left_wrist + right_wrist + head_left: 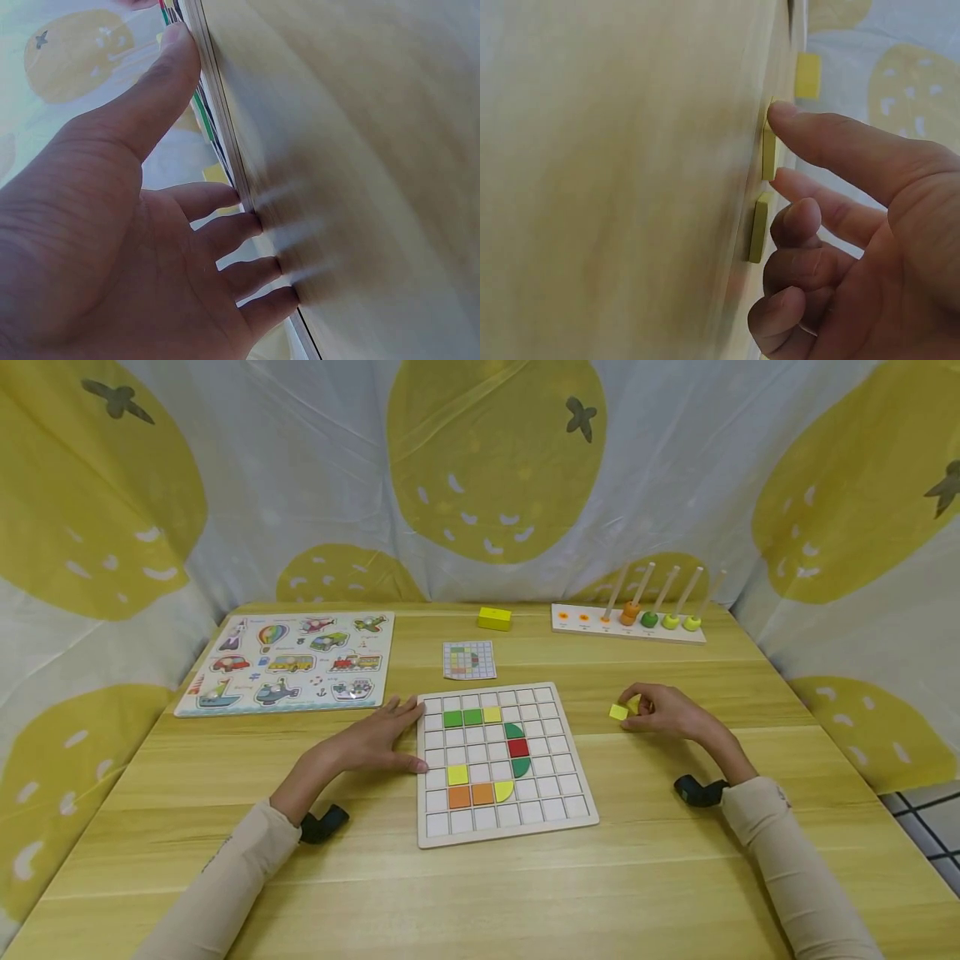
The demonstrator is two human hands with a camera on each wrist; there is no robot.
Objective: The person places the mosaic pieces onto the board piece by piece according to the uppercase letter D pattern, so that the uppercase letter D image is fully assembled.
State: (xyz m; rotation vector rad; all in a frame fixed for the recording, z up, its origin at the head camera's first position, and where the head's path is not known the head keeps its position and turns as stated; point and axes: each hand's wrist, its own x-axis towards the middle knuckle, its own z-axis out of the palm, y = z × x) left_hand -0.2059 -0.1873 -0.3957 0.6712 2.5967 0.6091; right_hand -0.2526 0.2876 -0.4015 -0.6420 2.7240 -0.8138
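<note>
A white grid board [551, 810] with a pale wooden rim lies flat, bearing several coloured tiles: green, yellow, orange and red, some square and some rounded. My left hand [378, 739] rests against the board's left edge, thumb and fingers spread. In the left wrist view, the fingertips [270, 300] touch the board's side. To the right of the board, my right hand [663, 710] pinches a yellow tile [769, 150] between thumb and index finger, at the tabletop. A second yellow tile [618, 712] lies beside it, apart from the fingers. The other right fingers are curled.
A small pattern card [469, 660] lies behind the board, with a yellow block [494, 618] farther back. At the back left is a vehicle picture puzzle [300, 660]. A peg stand [592, 625] with orange and green beads stands at the back right. Fabric encloses the table's back and sides.
</note>
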